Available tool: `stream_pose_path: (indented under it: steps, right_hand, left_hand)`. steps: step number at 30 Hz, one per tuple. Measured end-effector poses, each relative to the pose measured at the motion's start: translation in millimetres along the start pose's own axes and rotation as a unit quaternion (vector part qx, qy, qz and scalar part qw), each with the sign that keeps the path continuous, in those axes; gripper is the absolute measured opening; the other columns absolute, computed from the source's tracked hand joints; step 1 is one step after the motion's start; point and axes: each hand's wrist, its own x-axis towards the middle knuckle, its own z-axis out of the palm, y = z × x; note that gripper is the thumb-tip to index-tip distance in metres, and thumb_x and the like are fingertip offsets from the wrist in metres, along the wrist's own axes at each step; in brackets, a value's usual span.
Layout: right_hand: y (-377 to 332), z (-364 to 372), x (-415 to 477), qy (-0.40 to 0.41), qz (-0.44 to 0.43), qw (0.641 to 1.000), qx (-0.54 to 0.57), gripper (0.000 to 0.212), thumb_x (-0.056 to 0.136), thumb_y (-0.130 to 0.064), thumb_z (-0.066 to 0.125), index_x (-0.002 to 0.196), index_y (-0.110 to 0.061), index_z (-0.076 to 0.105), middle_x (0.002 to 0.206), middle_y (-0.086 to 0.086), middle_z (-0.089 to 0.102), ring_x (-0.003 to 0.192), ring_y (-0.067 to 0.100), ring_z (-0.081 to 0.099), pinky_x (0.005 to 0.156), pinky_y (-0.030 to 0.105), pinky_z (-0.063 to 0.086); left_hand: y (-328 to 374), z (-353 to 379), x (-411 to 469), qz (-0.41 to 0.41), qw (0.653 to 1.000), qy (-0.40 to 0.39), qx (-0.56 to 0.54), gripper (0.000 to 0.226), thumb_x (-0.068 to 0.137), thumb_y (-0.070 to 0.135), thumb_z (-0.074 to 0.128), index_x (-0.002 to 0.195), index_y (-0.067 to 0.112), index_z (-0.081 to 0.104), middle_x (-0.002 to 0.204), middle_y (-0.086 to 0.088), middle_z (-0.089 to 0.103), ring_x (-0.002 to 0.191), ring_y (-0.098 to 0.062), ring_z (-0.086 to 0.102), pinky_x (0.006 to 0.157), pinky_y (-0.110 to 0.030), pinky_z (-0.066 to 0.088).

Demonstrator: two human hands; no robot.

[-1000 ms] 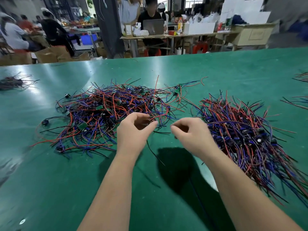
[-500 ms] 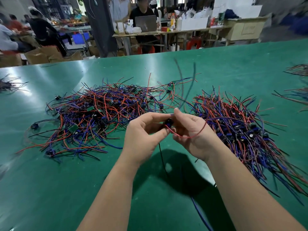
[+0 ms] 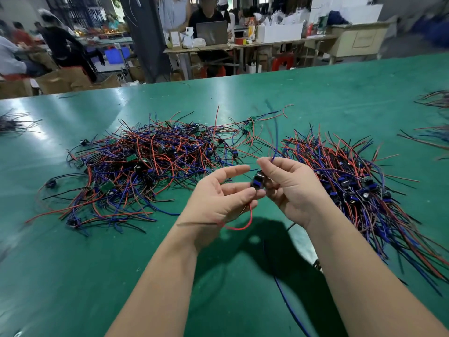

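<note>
Small black-and-blue component (image 3: 257,182) held in the air over the green table (image 3: 243,93), between both hands and above the bare strip that separates the two wire heaps; its long axis stands near upright, top end tipped slightly right and away, bottom end toward the left hand (image 3: 218,198); right hand (image 3: 291,188) has its fingers curled, pinching the component's right side, with the blue lead (image 3: 275,137) caught at the fingertips; that lead runs up and away toward the far edge, its tip blurred; left hand is half open, thumb lifted clear and pointing right, the other fingers loosely curled over the red lead (image 3: 244,226) with a fingertip touching the component's bottom end; red lead drops from under those fingers, loops down, then bends back left below the wrist; tangled heap (image 3: 145,161) lies left of the hands, spread wide and flat; second heap (image 3: 352,181) lies just right of the right hand, its strands mostly running toward the near right; a loose blue wire (image 3: 286,305) lies along the table between the forearms, cannot tell whether it joins the component; bare green surface on the near left and across the far side up to the table edge; small wire bundles at the far left (image 3: 12,122) and far right (image 3: 432,100) edges.
</note>
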Motion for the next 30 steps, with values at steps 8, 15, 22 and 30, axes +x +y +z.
stream_pose_path:
  steps: [8,15,22,30]
  right_hand:
    - [8.4,-1.5,2.1,0.002,-0.023,0.99,-0.14,0.01,0.075,-0.006,0.073,0.082,-0.013,0.07,0.059,0.001,0.061,0.049,0.007,0.049,0.045,0.014,0.039]
    - [9.9,-5.3,3.0,0.041,0.001,0.987,-0.155,0.011,0.074,-0.006,0.075,0.069,-0.004,0.065,0.055,0.005,0.065,0.043,0.008,0.052,0.042,0.017,0.039]
    - [-12.4,-22.4,8.1,0.112,-0.025,0.989,-0.09,0.007,0.085,-0.004,0.065,0.079,-0.002,0.061,0.054,0.004,0.067,0.04,0.004,0.051,0.041,0.013,0.04]
    - [-15.9,-22.8,8.7,0.161,-0.036,0.982,-0.098,0.021,0.085,-0.012,0.066,0.067,-0.007,0.056,0.043,0.003,0.059,0.03,0.004,0.039,0.033,0.012,0.03]
  left_hand:
    - [-2.9,-2.2,0.5,-0.017,0.992,0.065,0.105,0.043,0.061,0.017,0.08,0.099,0.001,0.065,0.076,-0.01,0.073,0.067,-0.018,0.071,0.058,-0.024,0.056]
    - [-5.5,1.2,0.5,-0.041,0.986,0.046,0.154,0.01,0.079,0.004,0.072,0.088,0.006,0.068,0.073,-0.011,0.071,0.06,-0.017,0.069,0.055,-0.024,0.055]
    - [-6.3,2.8,-11.7,-0.17,0.959,-0.124,0.191,0.022,0.081,0.008,0.069,0.103,0.005,0.065,0.079,-0.008,0.071,0.068,-0.017,0.07,0.066,-0.026,0.058]
    - [0.9,-0.4,-19.6,-0.162,0.917,-0.268,0.246,0.035,0.088,0.011,0.063,0.117,0.031,0.064,0.078,0.011,0.065,0.089,-0.025,0.064,0.079,-0.036,0.055]
